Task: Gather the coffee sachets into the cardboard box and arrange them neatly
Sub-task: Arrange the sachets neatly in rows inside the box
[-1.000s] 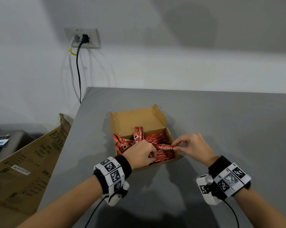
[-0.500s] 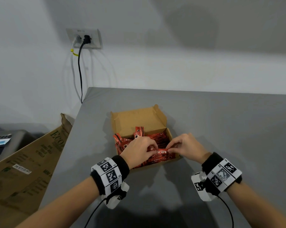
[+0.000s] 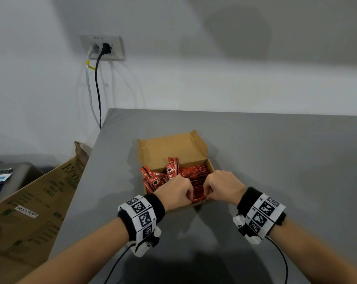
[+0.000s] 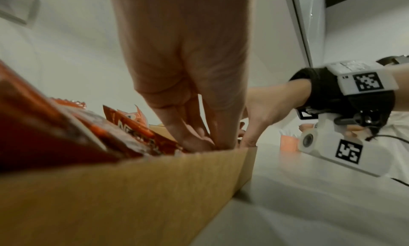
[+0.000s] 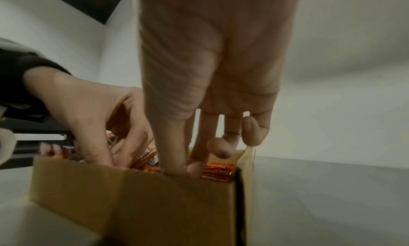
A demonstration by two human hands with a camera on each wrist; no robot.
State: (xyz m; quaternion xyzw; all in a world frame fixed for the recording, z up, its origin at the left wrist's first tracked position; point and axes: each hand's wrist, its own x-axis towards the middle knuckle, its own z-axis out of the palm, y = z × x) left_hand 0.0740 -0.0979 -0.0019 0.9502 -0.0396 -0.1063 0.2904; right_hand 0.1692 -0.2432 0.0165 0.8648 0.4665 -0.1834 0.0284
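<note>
A small open cardboard box (image 3: 173, 148) sits on the grey table, filled with red coffee sachets (image 3: 194, 173). Those on the right lie in a flat row. Several at the left (image 3: 153, 179) stand tilted and jumbled. Both hands reach into the near side of the box, knuckles almost touching. My left hand (image 3: 188, 196) and right hand (image 3: 209, 191) curl their fingers onto a sachet (image 3: 198, 194) between them. In the left wrist view the left hand's fingers (image 4: 199, 141) dip behind the box wall (image 4: 132, 188). In the right wrist view the right hand's thumb and index finger (image 5: 183, 167) press down beside the sachet row (image 5: 219, 169).
The table's left edge (image 3: 87, 171) runs close to the box. Beyond it a large printed carton (image 3: 30, 201) leans below table level. A wall socket (image 3: 102, 48) with cables hangs above the far left corner. Bare grey tabletop (image 3: 276, 160) stretches to the right.
The two hands, holding one labelled sachet by its ends, drew together and lowered it into the near side of the box. Its label no longer shows.
</note>
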